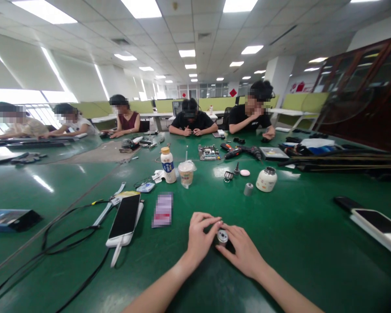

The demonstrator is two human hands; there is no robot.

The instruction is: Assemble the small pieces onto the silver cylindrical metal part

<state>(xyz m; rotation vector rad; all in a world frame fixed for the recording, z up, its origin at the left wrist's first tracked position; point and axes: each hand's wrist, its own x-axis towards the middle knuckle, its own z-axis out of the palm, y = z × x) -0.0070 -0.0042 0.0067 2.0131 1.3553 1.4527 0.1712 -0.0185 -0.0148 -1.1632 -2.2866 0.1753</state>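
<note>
Short silvery cylinder [222, 238], pale round top dark-spotted; right-hand grip [243, 253] clamped around it; left-hand grip [198, 234], cannot tell.

Bright overall. White light from ceiling panels [141, 8], blown out overhead; daylight at the left windows [16, 94], also washed out. Pale glare streaks on the glossy table [299, 243]; its lower right corner dim. Cabinet [345, 100] at right dark. Wide-angle stretch toward the edges; far background soft, fine detail smeared.
</note>
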